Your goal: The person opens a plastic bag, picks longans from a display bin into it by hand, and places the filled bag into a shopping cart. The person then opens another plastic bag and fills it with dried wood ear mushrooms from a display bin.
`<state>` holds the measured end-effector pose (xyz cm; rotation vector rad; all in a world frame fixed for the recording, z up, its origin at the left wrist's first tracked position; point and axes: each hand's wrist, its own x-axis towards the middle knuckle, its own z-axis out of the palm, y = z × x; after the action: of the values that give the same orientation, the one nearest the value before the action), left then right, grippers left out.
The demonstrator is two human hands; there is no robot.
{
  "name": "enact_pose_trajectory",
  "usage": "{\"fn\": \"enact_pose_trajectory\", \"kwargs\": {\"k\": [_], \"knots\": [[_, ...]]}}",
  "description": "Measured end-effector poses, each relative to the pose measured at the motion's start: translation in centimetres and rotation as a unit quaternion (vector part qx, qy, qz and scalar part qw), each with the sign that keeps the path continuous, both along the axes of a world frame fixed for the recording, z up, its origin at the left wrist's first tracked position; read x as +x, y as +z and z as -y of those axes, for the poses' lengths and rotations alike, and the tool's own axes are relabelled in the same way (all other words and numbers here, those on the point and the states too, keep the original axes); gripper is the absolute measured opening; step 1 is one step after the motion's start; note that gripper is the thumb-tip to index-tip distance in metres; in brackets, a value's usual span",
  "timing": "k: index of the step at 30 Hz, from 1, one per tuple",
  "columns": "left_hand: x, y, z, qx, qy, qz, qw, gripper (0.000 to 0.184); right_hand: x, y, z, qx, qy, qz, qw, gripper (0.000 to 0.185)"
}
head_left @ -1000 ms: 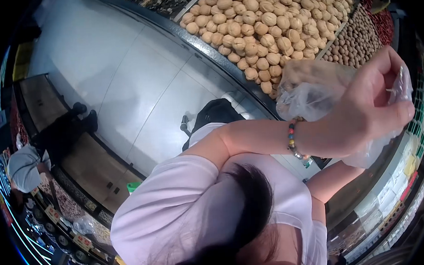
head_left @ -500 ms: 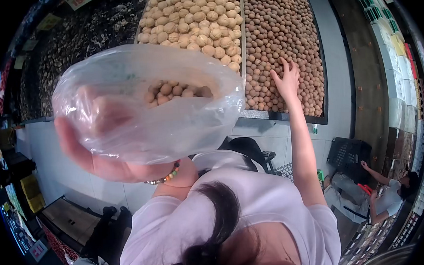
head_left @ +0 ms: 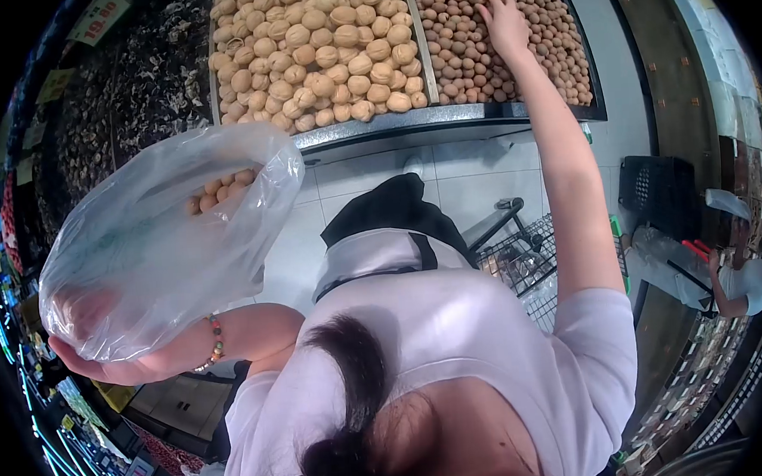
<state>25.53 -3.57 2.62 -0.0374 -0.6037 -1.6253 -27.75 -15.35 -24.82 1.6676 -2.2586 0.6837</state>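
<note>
My left hand [head_left: 134, 368] is shut on a clear plastic bag [head_left: 166, 253] at the left, its fingers blurred behind the film. Inside the bag lie several round brown nuts or dried fruits [head_left: 221, 191], and its mouth faces the display. My right hand [head_left: 509, 31] reaches out over a bin of small round brown balls that look like dried longans [head_left: 455, 49]. Its thumb and fingers are apart, touching the top of the pile; nothing shows in them. Beside that bin, past a thin divider, are pale walnuts [head_left: 328, 55].
Dark dried goods [head_left: 161, 77] fill the left bins, with a price sign [head_left: 101, 18] above. A metal edge [head_left: 392, 124] runs along the display front. A wire shopping cart [head_left: 520, 261] stands by my right side. Farther right, another person [head_left: 739, 286] is near the shelves.
The bag and my left hand have moved left and down, away from the display. My right hand has moved farther out over the brown balls. The view has shifted.
</note>
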Motion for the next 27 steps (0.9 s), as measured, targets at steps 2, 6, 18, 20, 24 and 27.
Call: {"fn": "enact_pose_trajectory", "kwargs": {"k": [2,6,18,20,24,27], "knots": [[1.6,1.9,-0.9,0.060,-0.023,0.073,0.995,0.035,-1.7,-0.7,0.1,-0.031,0.014,-0.011,0.999,0.034],[3.6,2.9,-2.4,0.098,-0.003,0.078,0.992,0.039,-0.9,1.5,-0.2,-0.072,-0.106,0.191,0.973,0.033],[2.8,0.0,-1.6,0.111,-0.137,0.035,0.984,0.033,12.7,14.3,-8.9,-0.133,0.148,0.781,0.592,0.030],[2.4,-0.4,-2.1,0.160,-0.062,0.032,0.985,0.020,23.3,21.1,-13.1,-0.181,0.141,0.808,0.542,0.031],[3.1,-1.2,-3.8,0.206,-0.070,0.075,0.973,0.011,35.8,24.6,-19.7,-0.044,0.359,0.811,0.460,0.035],[7.7,-3.6,-5.7,0.155,-0.154,0.073,0.973,0.030,43.6,23.0,-22.5,0.104,0.293,0.884,0.349,0.029]]}}
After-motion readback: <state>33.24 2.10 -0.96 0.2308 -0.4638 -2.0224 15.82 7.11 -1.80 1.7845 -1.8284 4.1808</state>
